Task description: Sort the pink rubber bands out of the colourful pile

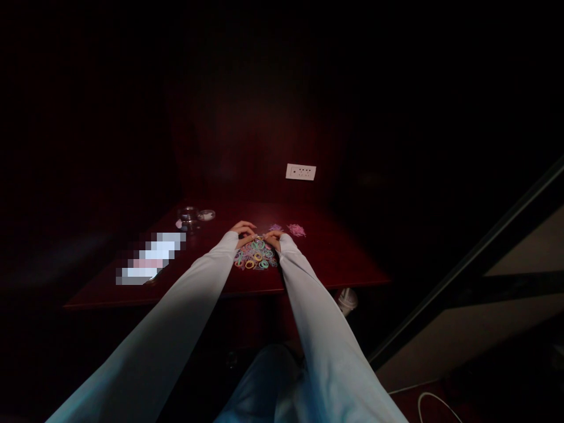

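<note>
A heap of small looped elastic bands [255, 257], in yellow, mint, pink and lilac, lies near the table's front edge. At its far left side is my left hand [242, 231], one finger stretched out above, with thumb and another fingertip meeting low over the bands. My right hand [275, 237] is bent over the far right side, its fingers close together. The fingertips of both hands nearly meet over the heap; what they pinch is too small to make out. Just beyond are a small purple pile [275, 227] and a pink pile [296, 230] of similar pieces.
On the dark red table [335, 258], a clear jar [189, 216] and a round lid-like piece [207, 215] stand at back left. A blurred-out bright phone-like object [154, 258] lies at left. A socket panel [301, 171] is on the wall. A whitish cup-like object [348, 301] shows below the right edge.
</note>
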Tool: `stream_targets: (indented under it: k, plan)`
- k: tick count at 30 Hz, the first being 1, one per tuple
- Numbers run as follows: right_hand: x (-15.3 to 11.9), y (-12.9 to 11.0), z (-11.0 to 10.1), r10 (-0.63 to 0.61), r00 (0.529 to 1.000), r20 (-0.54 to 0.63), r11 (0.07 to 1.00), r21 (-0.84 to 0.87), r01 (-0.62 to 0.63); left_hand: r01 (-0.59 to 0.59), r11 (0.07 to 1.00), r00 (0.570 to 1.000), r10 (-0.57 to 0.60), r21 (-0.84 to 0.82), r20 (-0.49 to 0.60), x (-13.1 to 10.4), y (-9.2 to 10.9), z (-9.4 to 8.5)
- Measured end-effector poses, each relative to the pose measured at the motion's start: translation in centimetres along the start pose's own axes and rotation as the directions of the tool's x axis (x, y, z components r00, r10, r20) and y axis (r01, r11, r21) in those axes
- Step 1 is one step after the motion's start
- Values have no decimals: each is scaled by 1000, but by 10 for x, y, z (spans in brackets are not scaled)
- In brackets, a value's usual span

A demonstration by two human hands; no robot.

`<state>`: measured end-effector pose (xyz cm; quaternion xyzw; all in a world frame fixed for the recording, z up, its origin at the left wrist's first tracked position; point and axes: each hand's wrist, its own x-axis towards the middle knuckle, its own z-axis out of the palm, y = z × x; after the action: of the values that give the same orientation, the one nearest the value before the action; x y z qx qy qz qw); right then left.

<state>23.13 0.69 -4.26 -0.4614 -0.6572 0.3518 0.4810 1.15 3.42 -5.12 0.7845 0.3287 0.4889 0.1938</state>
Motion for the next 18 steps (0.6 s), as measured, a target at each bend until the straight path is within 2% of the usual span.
stream_targets:
  k: [4,6,9,13,15,18]
  plan:
    - [3,3,1,30,999,40,998,46,-32,-11,1000,998,12,-28,56,2,-7,-1]
    - [5,4,-3,27,1000,-16,998,57,-26,-14,999,999,16,-40,49,3,-9,-1]
    - [8,6,-10,25,987,-158,999,45,-18,-10,999,1000,11,-50,26,3,-9,0]
    - [8,7,-16,15,939,-344,1000,7,-14,-1,998,1000,1,-62,-4,3,-8,1]
    - [6,5,-18,6,928,-372,1000,-10,-11,8,998,1000,-8,-64,-5,3,-7,1]
    - [2,-1,-17,8,938,-347,1000,-20,-16,30,998,999,-30,-57,14,3,-2,0]
